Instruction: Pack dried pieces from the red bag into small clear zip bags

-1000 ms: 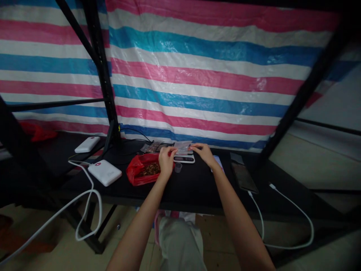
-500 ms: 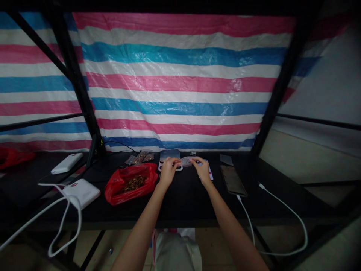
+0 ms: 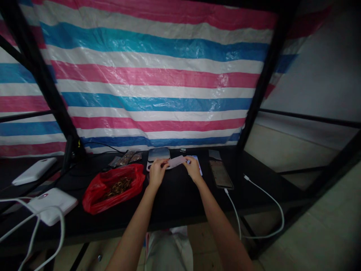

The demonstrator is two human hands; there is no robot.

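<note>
The plastic pouch (image 3: 176,162) has shifted right of the digital scale (image 3: 158,153). The left hand (image 3: 158,171) and right hand (image 3: 193,168) pinch its ends; uneven tugging might tear it.

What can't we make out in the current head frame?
Head view:
- Scale: front partly hidden by the left hand.
- Pale packet: too small to tell whether it's empty.
- Pale flat item: partly behind the right hand.
- Brown pieces in the red bag: too small to identify.
- White cable: cut off by the left edge.
</note>
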